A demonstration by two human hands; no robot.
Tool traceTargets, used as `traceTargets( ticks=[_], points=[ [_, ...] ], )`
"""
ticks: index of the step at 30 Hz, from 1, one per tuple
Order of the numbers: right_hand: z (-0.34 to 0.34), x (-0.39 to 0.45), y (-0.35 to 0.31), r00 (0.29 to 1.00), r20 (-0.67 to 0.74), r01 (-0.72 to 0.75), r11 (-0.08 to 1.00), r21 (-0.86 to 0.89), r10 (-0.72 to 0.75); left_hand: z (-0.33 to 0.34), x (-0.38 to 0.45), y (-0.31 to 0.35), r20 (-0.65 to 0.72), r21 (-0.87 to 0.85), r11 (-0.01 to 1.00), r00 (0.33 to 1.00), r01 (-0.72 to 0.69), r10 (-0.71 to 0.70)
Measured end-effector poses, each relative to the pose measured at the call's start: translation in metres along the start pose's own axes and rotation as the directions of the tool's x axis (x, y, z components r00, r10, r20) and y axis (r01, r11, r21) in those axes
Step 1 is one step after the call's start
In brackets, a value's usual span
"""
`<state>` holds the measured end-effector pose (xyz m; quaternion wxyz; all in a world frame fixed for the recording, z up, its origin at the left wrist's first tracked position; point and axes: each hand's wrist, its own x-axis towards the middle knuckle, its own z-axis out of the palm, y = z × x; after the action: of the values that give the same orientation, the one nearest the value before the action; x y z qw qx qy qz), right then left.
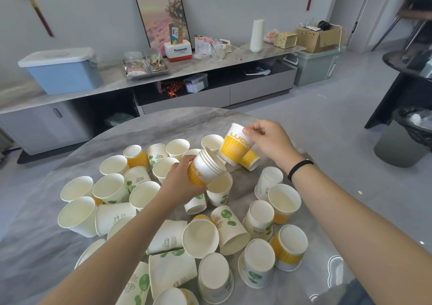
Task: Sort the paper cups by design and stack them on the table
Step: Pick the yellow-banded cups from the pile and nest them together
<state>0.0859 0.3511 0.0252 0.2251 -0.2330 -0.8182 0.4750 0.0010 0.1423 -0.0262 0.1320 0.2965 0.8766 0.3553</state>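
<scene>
Nearest the camera, on the round grey marble-look worktop (233,122), lies a loose heap of white paper cups (173,269). Some carry green leaf prints, others yellow ribbed bands. They point every way: several lie on their sides, one green-leaf paper cup (230,228) lies with its mouth towards the lower right, some stand mouth down, such as a yellow-banded paper cup (289,248) at the right, and a cluster at the left stands mouth up.

Above the middle of the heap the left hand (180,183) grips a short nested stack of yellow-banded cups (205,168), fingers and thumb curled round its wall. The stack's long axis is tilted, its mouths facing up and to the right, its base down and to the left inside the palm.

A little farther off and to the right, the right hand (268,141), a black band on its wrist, pinches a single yellow paper cup lettered LUCKY (236,146) by the rim with curled fingertips. This cup is raised off the worktop and tilted: rim up, base down and to the left, close to the stack's mouth but apart from it.

Beyond the worktop a long grey low cabinet (257,87) runs along the wall, bearing a blue plastic lidded storage box (63,70) and a framed pink picture (161,14).
</scene>
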Motion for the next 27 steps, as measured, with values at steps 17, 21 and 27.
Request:
traceTargets(
  ticks=[17, 21, 27],
  points=[
    [0.037, 0.064, 0.059, 0.965, 0.145, -0.136, 0.892, -0.431, 0.217, 0.0, 0.043, 0.018, -0.142, -0.243, 0.967, 0.983, 0.078, -0.115],
    [0.046, 0.073, 0.078, 0.889, 0.324, -0.119, 0.848, -0.516, 0.322, -0.003, 0.063, 0.016, -0.16, -0.327, 0.944, 0.981, 0.053, -0.11],
    [0.046, 0.079, 0.087, 0.888, 0.354, -0.084, 0.861, -0.501, 0.293, 0.001, 0.093, 0.018, -0.168, -0.401, 0.915, 0.986, -0.049, -0.021]
  ],
)
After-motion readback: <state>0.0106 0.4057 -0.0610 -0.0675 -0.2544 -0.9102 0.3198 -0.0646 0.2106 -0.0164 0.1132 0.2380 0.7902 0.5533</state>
